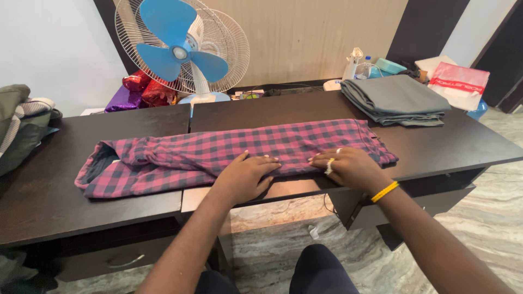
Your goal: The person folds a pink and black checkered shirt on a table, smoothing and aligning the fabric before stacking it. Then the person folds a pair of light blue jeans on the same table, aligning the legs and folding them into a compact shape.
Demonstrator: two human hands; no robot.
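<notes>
Two hands are pressed flat on a plaid shirt (234, 152), pink and dark checked, which is folded into a long strip along the front edge of the dark surface (71, 212). A blue fan (174, 51) is seen behind, at the back of the surface. The left hand (245, 177) is laid palm down, fingers (267, 163) spread and gripping nothing. The right hand (351, 166) is likewise flattened, fingers open. Folded grey cloth (395, 100) is stacked at the far right.
</notes>
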